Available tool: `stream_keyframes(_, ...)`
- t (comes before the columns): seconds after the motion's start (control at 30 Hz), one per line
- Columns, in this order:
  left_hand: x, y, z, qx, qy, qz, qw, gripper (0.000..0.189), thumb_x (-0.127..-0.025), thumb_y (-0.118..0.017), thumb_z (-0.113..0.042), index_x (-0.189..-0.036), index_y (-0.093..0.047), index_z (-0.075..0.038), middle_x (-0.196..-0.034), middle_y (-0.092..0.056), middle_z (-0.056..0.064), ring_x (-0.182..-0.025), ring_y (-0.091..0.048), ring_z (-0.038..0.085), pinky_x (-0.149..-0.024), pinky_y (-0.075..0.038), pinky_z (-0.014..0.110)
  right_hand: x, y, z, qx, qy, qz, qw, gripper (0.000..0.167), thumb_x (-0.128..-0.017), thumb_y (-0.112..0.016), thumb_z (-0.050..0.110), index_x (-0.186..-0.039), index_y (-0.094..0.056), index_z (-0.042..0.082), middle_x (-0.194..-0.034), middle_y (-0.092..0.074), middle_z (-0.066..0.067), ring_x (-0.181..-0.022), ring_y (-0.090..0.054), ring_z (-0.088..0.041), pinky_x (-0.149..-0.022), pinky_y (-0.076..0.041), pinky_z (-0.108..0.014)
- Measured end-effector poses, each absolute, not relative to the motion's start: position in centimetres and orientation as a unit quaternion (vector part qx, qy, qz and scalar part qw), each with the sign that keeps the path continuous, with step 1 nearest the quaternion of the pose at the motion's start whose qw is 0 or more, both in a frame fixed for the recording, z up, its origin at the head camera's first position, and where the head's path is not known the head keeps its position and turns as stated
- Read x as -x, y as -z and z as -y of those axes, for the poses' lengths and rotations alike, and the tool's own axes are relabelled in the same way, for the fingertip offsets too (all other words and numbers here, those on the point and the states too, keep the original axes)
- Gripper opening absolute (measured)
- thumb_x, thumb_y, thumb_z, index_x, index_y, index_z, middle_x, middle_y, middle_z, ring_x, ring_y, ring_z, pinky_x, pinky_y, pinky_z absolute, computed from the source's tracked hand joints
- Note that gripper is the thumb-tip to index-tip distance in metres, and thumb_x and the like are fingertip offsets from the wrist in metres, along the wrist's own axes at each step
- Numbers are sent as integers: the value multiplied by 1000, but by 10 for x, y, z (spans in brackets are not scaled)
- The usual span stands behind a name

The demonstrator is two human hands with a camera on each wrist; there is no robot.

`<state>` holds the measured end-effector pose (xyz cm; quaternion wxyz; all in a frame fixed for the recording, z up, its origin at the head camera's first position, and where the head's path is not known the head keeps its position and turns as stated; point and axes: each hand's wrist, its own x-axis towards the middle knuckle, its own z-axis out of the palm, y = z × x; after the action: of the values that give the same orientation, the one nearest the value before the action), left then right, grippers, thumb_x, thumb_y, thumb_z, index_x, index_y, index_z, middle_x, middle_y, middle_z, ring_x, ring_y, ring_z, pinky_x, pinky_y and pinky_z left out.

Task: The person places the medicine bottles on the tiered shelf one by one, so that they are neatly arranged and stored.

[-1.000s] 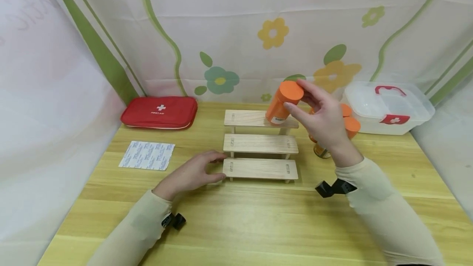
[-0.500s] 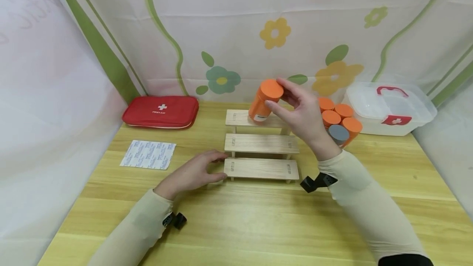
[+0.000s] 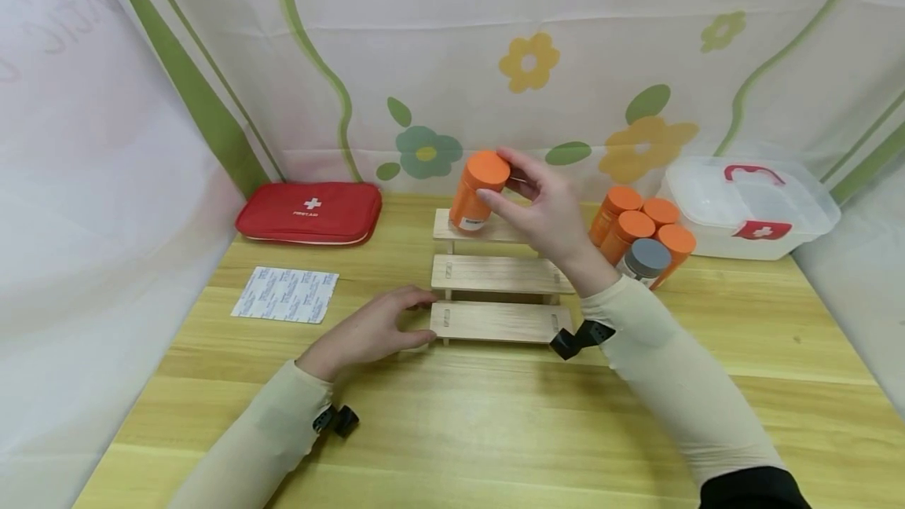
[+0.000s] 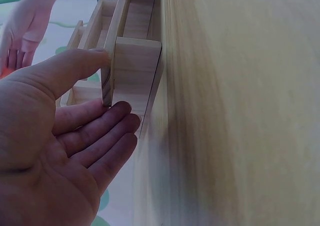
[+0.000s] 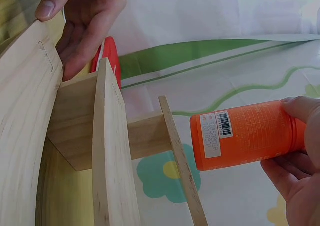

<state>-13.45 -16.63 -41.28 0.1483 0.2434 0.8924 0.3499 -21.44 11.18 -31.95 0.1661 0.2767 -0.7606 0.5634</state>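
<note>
My right hand (image 3: 540, 214) grips an orange pill bottle (image 3: 472, 199) by its cap end, thumb on one side and fingers on the other. The bottle is close over the left end of the top step of a three-tier wooden display rack (image 3: 502, 320). From the right wrist view, a gap shows between the bottle's labelled base (image 5: 215, 136) and the top board (image 5: 182, 161). My left hand (image 3: 375, 332) holds the left end of the lowest step, its thumb at the front edge and fingers at the back edge.
Right of the rack stand several orange-capped bottles (image 3: 635, 225) and one grey-capped bottle (image 3: 646, 258). Behind them is a clear first-aid box (image 3: 749, 206). To the left lie a red first-aid pouch (image 3: 309, 213) and a white printed packet (image 3: 286, 294). A flowered curtain (image 3: 452, 61) hangs behind.
My right hand has carried the orange bottle leftward along the top step, uncovering the bottle group at right. The left hand stays at the rack.
</note>
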Motion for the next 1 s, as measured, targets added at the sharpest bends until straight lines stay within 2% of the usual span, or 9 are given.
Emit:
stream_keyframes(0.3, 134, 412, 165, -244, -350, -892, 151, 57, -98, -81, -26, -151, -62, -13, -148, -66, 6, -138, -62, 26, -121, -50, 51, 221, 322, -100, -268, -565, 767, 143, 62, -92, -83, 0, -148, -58, -9, -143, -67, -25, -128, -69, -36, -106, -60, -28)
stream_keyframes(0.7, 134, 411, 163, -240, -350, -892, 155, 58, -99, -81, -25, -151, -61, -11, -148, -66, 7, -138, -62, 26, -121, -51, 51, 225, 324, -85, -302, -503, 794, 162, 68, -94, -85, 9, -152, -55, -7, -142, -68, -24, -126, -71, -36, -108, -61, -42)
stream_keyframes(1.0, 132, 411, 164, -240, -346, -894, 151, 56, -99, -81, -26, -150, -62, -12, -148, -67, 7, -137, -63, 27, -120, -51, 52, 227, 320, -82, -288, -488, 815, 121, 74, -95, -85, 15, -157, -50, -6, -146, -66, -22, -129, -71, -34, -110, -60, -43)
